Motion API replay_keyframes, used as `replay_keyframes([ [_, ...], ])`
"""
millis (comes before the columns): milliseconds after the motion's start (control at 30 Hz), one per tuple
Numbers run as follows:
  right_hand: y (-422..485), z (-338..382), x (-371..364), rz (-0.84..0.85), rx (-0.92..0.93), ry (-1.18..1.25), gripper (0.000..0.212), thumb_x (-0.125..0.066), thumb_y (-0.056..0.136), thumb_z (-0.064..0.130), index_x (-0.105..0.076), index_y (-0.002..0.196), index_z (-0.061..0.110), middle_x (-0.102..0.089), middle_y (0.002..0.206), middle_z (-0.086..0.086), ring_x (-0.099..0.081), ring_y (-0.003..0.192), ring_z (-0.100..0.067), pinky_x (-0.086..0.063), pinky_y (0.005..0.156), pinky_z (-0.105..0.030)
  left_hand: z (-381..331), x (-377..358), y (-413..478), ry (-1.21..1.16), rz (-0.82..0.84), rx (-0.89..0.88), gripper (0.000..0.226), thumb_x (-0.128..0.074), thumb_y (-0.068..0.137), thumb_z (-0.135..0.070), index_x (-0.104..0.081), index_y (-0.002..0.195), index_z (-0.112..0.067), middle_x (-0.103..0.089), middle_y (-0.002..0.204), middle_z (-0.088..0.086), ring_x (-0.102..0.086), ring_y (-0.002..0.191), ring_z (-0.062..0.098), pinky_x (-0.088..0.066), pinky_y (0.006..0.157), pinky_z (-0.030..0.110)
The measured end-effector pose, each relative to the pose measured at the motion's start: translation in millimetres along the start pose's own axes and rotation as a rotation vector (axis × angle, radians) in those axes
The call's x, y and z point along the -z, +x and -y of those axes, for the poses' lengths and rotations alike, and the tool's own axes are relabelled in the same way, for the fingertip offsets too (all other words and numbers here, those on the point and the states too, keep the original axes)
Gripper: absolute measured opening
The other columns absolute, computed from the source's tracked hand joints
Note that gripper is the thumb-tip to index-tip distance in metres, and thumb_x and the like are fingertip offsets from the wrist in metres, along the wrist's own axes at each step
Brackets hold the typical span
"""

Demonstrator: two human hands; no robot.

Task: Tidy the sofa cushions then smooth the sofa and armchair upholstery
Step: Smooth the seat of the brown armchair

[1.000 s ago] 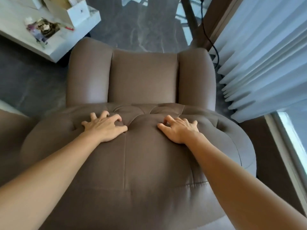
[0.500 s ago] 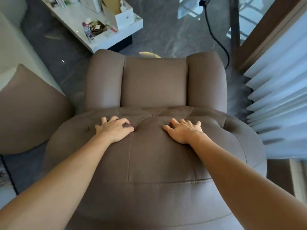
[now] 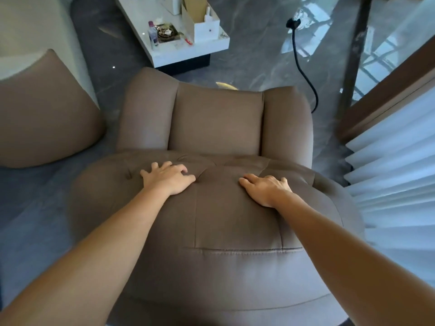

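The brown tufted fabric armchair (image 3: 216, 142) faces away, towards the white low table (image 3: 169, 50); left hand (image 3: 168, 180) and right hand (image 3: 266, 188) lie spread flat on its rounded backrest top.

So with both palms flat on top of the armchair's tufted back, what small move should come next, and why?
Probably sweep both hands outward. The left hand and right hand lie open on the armchair either side of its centre seam, so the fabric beyond each hand, toward the rounded edges, looks not yet covered.
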State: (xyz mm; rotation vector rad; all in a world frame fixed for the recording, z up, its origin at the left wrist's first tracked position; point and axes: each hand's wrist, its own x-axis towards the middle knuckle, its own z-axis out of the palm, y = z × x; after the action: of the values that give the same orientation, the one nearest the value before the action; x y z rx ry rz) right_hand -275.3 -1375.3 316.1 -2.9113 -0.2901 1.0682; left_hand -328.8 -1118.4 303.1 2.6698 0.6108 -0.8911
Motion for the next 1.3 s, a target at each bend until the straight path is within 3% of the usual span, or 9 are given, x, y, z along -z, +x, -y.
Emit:
replay_keyframes([
  [300, 36, -73, 36, 0.039, 0.154, -0.104, 0.071, -0.008, 0.087, 0.068, -0.038, 0.145, 0.039, -0.052, 0.145, -0.010, -0.042, 0.134, -0.034, -0.018, 0.107, -0.060, -78, -14, -17, -0.172, -0.069, 0.162, 0.040, -0.042, 0.080, -0.061, -0.063, 0.112, -0.051, -0.051, 0.142, -0.006, -0.035, 0.131, 0.035, -0.030, 0.103, 0.056],
  [467, 40, -119, 48, 0.010, 0.249, -0.165, 0.068, -0.011, 0.090, 0.066, -0.045, 0.139, 0.035, -0.057, 0.139, -0.011, -0.045, 0.130, -0.034, -0.019, 0.105, -0.059, -120, -42, -41, -0.263, -0.252, 0.212, 0.033, -0.042, 0.087, -0.048, -0.067, 0.108, -0.041, -0.062, 0.129, -0.002, -0.051, 0.119, 0.032, -0.043, 0.093, 0.043],
  [533, 45, -133, 53, 0.011, 0.278, -0.182, 0.067, -0.012, 0.090, 0.066, -0.047, 0.138, 0.036, -0.058, 0.138, -0.011, -0.046, 0.130, -0.033, -0.020, 0.105, -0.057, -134, -46, -45, -0.283, -0.250, 0.224, 0.035, -0.044, 0.087, -0.049, -0.067, 0.110, -0.039, -0.063, 0.128, -0.002, -0.053, 0.119, 0.032, -0.044, 0.093, 0.040],
  [700, 64, -154, 79, 0.005, 0.296, -0.169, 0.065, -0.017, 0.088, 0.070, -0.048, 0.138, 0.042, -0.054, 0.145, -0.007, -0.044, 0.135, -0.033, -0.016, 0.111, -0.058, -171, -37, -48, -0.300, -0.126, 0.251, 0.051, -0.043, 0.080, -0.065, -0.062, 0.121, -0.042, -0.055, 0.139, -0.003, -0.046, 0.129, 0.030, -0.036, 0.105, 0.046],
  [833, 73, -164, 84, 0.036, 0.313, -0.189, 0.067, -0.018, 0.083, 0.073, -0.048, 0.136, 0.046, -0.054, 0.145, -0.003, -0.045, 0.135, -0.031, -0.014, 0.111, -0.060, -191, -46, -52, -0.299, -0.111, 0.269, 0.055, -0.038, 0.075, -0.068, -0.062, 0.119, -0.045, -0.053, 0.141, -0.003, -0.042, 0.131, 0.031, -0.032, 0.107, 0.050],
  [1133, 72, -195, 85, 0.045, 0.345, -0.202, 0.066, -0.014, 0.089, 0.068, -0.043, 0.142, 0.042, -0.054, 0.146, -0.005, -0.043, 0.137, -0.031, -0.013, 0.113, -0.055, -211, -65, -73, -0.425, -0.187, 0.197, 0.030, -0.042, 0.080, -0.061, -0.066, 0.095, -0.053, -0.059, 0.133, -0.013, -0.046, 0.127, 0.027, -0.034, 0.106, 0.049],
  [1300, 58, -204, 84, 0.020, 0.394, -0.261, 0.067, -0.010, 0.093, 0.062, -0.041, 0.145, 0.034, -0.050, 0.149, -0.006, -0.038, 0.139, -0.031, -0.012, 0.115, -0.055, -216, -71, -88, -0.387, -0.223, 0.115, 0.041, -0.035, 0.091, -0.053, -0.064, 0.117, -0.043, -0.055, 0.140, -0.015, -0.043, 0.132, 0.024, -0.035, 0.107, 0.044],
])
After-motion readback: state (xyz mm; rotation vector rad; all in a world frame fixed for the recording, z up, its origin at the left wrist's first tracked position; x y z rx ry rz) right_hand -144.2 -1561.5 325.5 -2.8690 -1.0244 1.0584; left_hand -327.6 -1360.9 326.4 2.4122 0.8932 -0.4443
